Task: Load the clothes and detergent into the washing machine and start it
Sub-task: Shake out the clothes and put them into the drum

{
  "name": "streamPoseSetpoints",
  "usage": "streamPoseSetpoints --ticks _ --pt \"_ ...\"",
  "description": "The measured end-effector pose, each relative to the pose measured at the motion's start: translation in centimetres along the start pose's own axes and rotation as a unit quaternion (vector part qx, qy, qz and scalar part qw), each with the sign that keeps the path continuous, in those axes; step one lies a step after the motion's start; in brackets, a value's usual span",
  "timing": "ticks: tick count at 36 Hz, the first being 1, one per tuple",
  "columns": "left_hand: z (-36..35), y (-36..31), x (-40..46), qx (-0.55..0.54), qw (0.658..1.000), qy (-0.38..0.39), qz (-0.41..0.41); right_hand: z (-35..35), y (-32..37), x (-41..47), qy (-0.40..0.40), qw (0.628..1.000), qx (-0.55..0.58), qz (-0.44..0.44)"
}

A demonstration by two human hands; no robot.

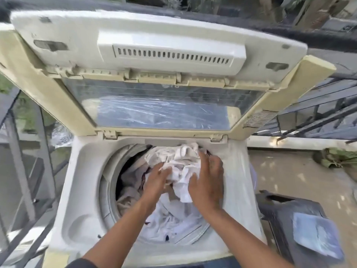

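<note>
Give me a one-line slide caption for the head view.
Both hands, left hand and right hand, press a white cloth into the open washing machine drum.
</note>
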State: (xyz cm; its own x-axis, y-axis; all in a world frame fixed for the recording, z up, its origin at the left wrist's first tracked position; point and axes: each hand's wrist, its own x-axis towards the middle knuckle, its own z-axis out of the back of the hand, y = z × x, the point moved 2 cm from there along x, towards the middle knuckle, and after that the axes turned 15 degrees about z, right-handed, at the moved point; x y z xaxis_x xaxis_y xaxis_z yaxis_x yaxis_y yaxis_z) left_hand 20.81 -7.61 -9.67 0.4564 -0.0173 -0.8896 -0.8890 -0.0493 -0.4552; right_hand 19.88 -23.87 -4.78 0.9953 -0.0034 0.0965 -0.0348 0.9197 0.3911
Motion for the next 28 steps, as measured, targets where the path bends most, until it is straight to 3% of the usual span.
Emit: streamPoseSetpoints --ticks 2,3,5,7,10,15,17,20,23,26,28 --pt "0.0 -0.6 0.4 0.140 0.982 -0.093 -0.083 -0.6 0.4 0.3 0.010 0.991 -0.079 0.104" --pt "0.0 -0.7 0.5 0.208 0.957 -0.151 -0.137 -1.2 0.5 0.3 0.025 0.986 -0.080 0.144" --pt "-0.1 -0.6 0.4 0.301 0.894 -0.225 -0.245 -2.8 0.4 0.3 0.118 0.970 -0.075 0.197" --pt "-0.4 -0.3 0.9 0.361 0.849 -0.237 -0.306 -4.9 -0.3 0.5 0.227 0.946 -0.095 0.209" --pt "-0.9 0.0 2.6 0.511 0.785 -0.198 -0.290 -7.4 -1.9 1.5 0.337 0.919 -0.115 0.167" --pt "-1.1 1.0 5.4 0.665 0.724 -0.118 -0.144 -9.9 -5.5 2.2 0.430 0.883 -0.140 0.125" --pt "-1.3 1.2 5.8 0.674 0.723 -0.094 -0.116 -11.1 -6.3 2.4 0.461 0.868 -0.152 0.102" --pt "-1.5 1.7 6.0 0.647 0.750 -0.072 -0.116 -12.9 -6.9 2.7 0.505 0.849 -0.149 0.049" --pt "-1.0 2.7 6.2 0.594 0.797 -0.056 -0.091 -13.8 -7.5 3.4 0.555 0.827 -0.088 -0.020" --pt "0.1 4.1 6.0 0.529 0.846 -0.047 -0.043 -14.0 -7.8 3.7 0.580 0.811 -0.071 -0.019" --pt "0.9 5.3 5.8 0.510 0.859 -0.043 -0.003 -13.7 -7.7 3.5 0.574 0.815 -0.073 -0.014"
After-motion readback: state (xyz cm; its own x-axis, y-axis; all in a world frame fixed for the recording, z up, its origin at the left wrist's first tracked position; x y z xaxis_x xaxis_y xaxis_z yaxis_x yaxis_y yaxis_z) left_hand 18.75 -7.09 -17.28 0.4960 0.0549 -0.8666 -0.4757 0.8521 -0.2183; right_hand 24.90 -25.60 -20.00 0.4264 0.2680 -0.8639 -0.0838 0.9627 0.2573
